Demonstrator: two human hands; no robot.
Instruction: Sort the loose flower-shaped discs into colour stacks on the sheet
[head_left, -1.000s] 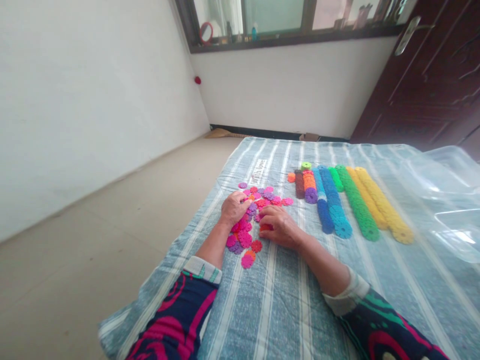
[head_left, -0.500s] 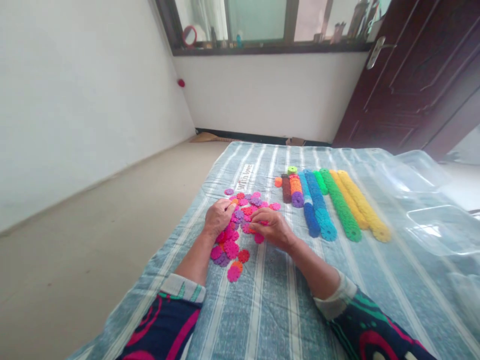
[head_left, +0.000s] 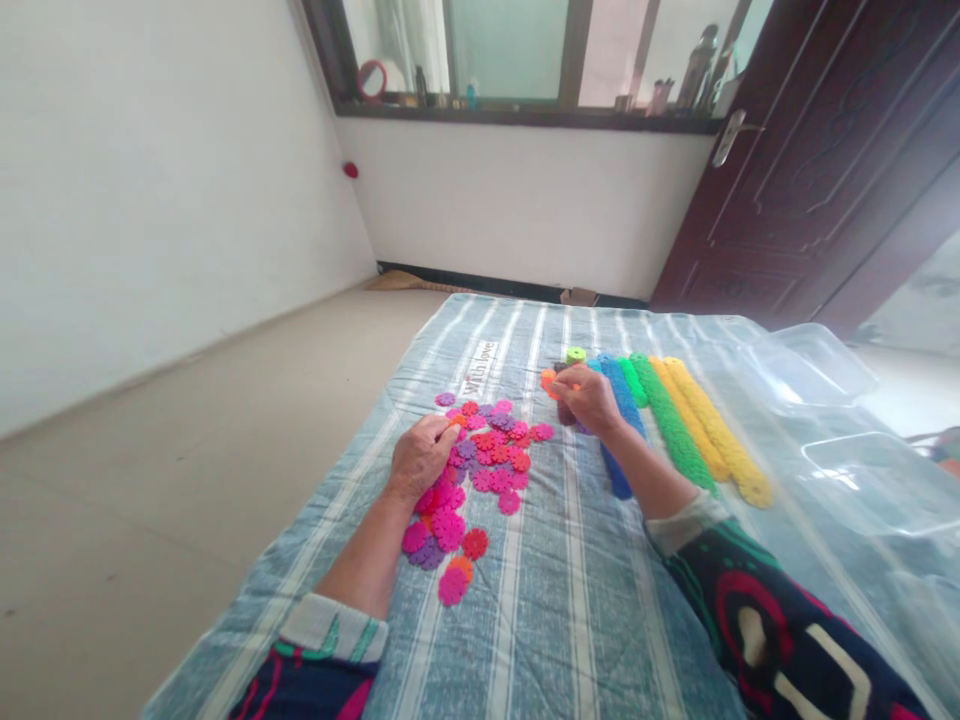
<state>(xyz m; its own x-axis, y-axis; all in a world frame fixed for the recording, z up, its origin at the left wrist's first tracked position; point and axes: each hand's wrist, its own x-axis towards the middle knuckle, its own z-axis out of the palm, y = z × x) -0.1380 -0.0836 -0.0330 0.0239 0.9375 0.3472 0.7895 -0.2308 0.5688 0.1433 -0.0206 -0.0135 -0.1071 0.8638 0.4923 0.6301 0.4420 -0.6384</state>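
Note:
A loose pile of pink, red, purple and orange flower-shaped plastic discs lies on the striped cloth. My left hand is at the pile's left edge, pinching an orange disc between thumb and fingers. Over the far left end of the sorted rows, my right hand has its fingertips closed at orange discs. Part of a brown row shows under that hand, which hides the orange-and-purple row. Rows of blue discs, green discs and yellow discs extend to its right.
Two clear plastic containers, one farther back and one nearer, stand at the right of the cloth. A lime-green stack sits behind the rows. Beyond are a white wall, a windowsill and a dark red door.
My right hand has moved from the pile rightward and away to the orange discs by the rows. My left hand stays at the pile with its orange disc. The view has shifted slightly.

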